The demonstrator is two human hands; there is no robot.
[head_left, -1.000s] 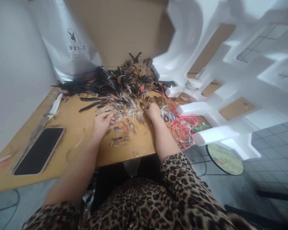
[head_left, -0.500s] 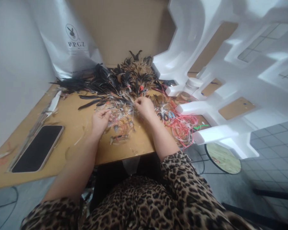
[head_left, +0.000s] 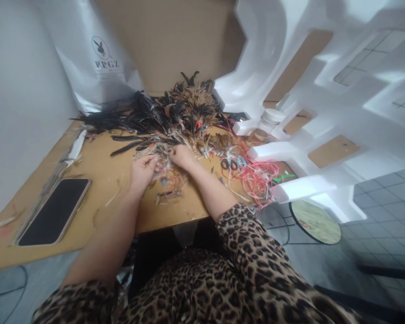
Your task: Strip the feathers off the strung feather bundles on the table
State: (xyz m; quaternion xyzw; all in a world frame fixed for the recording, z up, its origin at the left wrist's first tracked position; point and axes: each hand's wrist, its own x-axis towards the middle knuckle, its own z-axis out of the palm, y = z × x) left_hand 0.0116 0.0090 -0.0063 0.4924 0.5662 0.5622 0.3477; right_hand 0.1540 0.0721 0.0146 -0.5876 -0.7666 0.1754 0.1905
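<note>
My left hand (head_left: 144,171) is closed in a pinch at the left side of a loose heap of small feathers and fibres (head_left: 170,180); what it pinches is too small to make out. To its right, my right hand (head_left: 182,157) is also closed, fingertips together over the upper part of the heap, and anything between them is hidden. Behind both hands lie long black feathers (head_left: 145,110) and a bushy brown feather bunch (head_left: 194,99). Dark-handled scissors (head_left: 229,164) rest to the right of my right hand.
A phone (head_left: 56,211) lies on the table (head_left: 111,225) at the left. Pink and white strings (head_left: 258,177) are tangled at the right, under large white foam pieces (head_left: 303,189). A jar (head_left: 272,116) stands behind them. A silvery bag (head_left: 104,85) is at the back left.
My right hand has moved left, closer to my left hand, uncovering more of the scissors and small brown feathers. My left hand has barely moved.
</note>
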